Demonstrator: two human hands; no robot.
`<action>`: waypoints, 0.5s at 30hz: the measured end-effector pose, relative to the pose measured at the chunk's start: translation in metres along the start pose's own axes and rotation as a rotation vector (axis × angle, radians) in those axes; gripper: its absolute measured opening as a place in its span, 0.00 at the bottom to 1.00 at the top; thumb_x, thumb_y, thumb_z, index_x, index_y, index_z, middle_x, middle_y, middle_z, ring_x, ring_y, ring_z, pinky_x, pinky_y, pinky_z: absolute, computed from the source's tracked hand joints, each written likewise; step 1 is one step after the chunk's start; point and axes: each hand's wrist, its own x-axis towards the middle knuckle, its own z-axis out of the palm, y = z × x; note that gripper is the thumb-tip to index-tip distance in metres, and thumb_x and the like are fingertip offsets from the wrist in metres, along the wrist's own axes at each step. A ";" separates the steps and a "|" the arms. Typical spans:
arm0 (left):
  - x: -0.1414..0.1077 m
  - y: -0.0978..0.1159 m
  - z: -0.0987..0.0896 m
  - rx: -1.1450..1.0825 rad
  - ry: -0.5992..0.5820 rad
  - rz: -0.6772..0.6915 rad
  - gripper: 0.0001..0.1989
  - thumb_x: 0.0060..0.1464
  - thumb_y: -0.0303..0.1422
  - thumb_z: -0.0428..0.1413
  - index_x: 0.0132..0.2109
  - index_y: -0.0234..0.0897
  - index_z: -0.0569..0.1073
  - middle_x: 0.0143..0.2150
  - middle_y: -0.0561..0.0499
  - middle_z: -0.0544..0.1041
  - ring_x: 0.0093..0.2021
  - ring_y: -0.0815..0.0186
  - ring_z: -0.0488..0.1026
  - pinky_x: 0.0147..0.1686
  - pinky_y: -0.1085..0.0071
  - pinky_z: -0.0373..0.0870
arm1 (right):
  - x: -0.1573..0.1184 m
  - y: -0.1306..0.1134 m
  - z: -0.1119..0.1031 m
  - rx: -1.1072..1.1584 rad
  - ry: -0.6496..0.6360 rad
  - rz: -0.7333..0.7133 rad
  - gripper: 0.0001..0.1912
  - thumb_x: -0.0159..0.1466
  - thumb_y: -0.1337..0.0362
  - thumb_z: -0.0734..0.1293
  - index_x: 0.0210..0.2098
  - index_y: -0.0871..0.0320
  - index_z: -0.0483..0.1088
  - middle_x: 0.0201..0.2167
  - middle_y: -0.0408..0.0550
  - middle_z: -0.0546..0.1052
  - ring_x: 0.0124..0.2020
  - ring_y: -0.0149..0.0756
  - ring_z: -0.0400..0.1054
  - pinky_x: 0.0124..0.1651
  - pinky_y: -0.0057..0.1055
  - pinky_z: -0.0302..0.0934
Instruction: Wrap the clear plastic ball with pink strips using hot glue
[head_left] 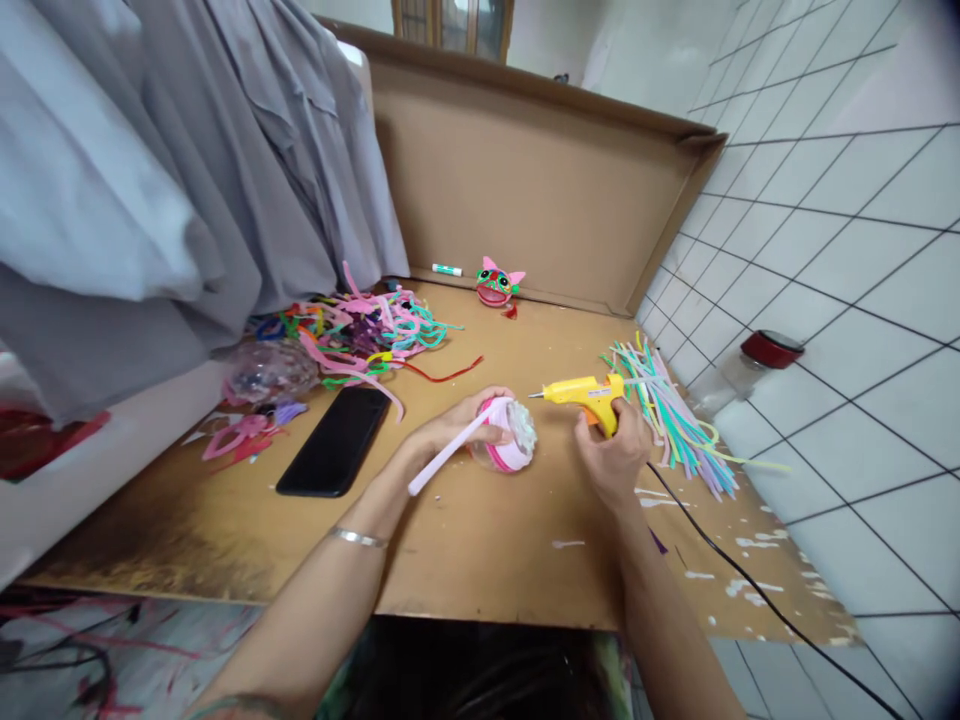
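Note:
My left hand is wrapped round a small clear jar with pink bands, tilted so that its whitish, bumpy end faces right. A pale pink stick slants down to the left across that hand; how it is held is hard to tell. In my right hand is a yellow hot glue gun, gripped by its handle. Its metal nozzle points left at the jar, with a small gap between them. A black cord trails from the gun toward the lower right.
Colourful pipe cleaners are heaped at the left, near a black phone. More pipe cleaners lie at the right by a red-lidded jar. A toy face and glue stick are at the back.

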 end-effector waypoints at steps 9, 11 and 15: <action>-0.004 0.005 0.004 0.023 0.026 -0.007 0.31 0.37 0.35 0.67 0.50 0.37 0.67 0.39 0.53 0.72 0.37 0.67 0.69 0.38 0.72 0.67 | -0.001 -0.012 -0.005 0.068 -0.020 -0.038 0.16 0.59 0.55 0.64 0.43 0.57 0.66 0.35 0.53 0.75 0.39 0.44 0.71 0.43 0.40 0.66; -0.004 0.005 0.004 0.020 0.016 -0.003 0.31 0.37 0.35 0.67 0.50 0.37 0.67 0.40 0.52 0.72 0.37 0.66 0.69 0.38 0.71 0.68 | -0.002 -0.012 -0.005 0.075 -0.030 -0.047 0.16 0.59 0.56 0.64 0.43 0.57 0.66 0.36 0.53 0.75 0.40 0.44 0.71 0.43 0.39 0.66; -0.005 0.005 0.004 0.031 0.003 0.011 0.29 0.39 0.34 0.66 0.51 0.37 0.68 0.41 0.52 0.72 0.37 0.67 0.69 0.38 0.73 0.67 | -0.002 -0.014 -0.005 0.090 -0.015 -0.059 0.15 0.59 0.56 0.65 0.43 0.57 0.66 0.36 0.53 0.74 0.39 0.43 0.71 0.42 0.38 0.66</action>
